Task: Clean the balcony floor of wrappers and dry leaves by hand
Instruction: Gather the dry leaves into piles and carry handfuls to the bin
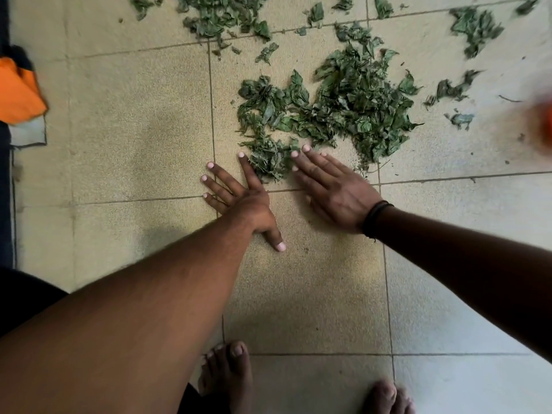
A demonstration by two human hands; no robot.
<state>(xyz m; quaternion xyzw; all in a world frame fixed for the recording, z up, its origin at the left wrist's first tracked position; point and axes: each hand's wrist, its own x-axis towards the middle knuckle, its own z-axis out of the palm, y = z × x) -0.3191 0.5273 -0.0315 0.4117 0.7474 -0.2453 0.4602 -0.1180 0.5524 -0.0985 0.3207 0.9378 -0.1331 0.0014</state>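
1. The left hand [239, 201] is laid flat on the tiled floor [134, 138] with its 5 fingers spread wide and straight; nothing is held in it. Its index finger touches the near edge of the main heap of leaves [328, 112].

2. The right hand [331, 186] is also flat and empty, its fingers straight and kept close together, with their tips at the same near edge of the heap. A dark band [377, 216] is worn at that wrist.

3. The heap lies just beyond both hands, mostly on 1 tile. Smaller patches are scattered further off: a far patch [221, 16] at the top and a right-hand patch [475, 28] toward the upper right.

4. The leaves are judged to be very light, crumpled and brittle. They are likely to crumble if squeezed hard and to drift if disturbed quickly.

5. No single piece offers a firm hold. The heap is best taken from its 2 opposite edges, with flat palms drawn together and cupped under the bunch.

6. Fine crumbs [358, 162] at the near-right edge are likely to be left behind and to need a separate sweep of the fingers.

7. An orange item [18, 94] lies at the left edge; whether it is a wrapper cannot be told.
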